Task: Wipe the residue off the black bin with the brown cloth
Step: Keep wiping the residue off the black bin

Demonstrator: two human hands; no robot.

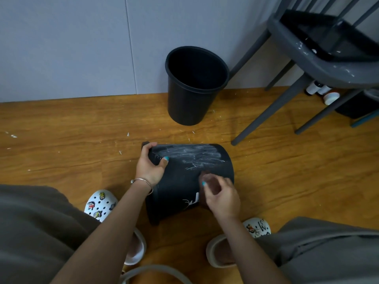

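Head view: the black bin (pixel 184 181) lies sideways on the wooden floor (pixel 61 140), white residue (pixel 194 155) smeared across it. Left hand (pixel 150 165) grips its rim; right hand (pixel 222 196) presses the brown cloth (pixel 207 179) below the smear. Wiping seems underway; next strokes should travel upward.

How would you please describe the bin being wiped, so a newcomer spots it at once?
On the wooden floor, before the grey chair, are two black bins. It is the near bin, lying on its side between both hands; unlike the upright bin, it carries white smears.
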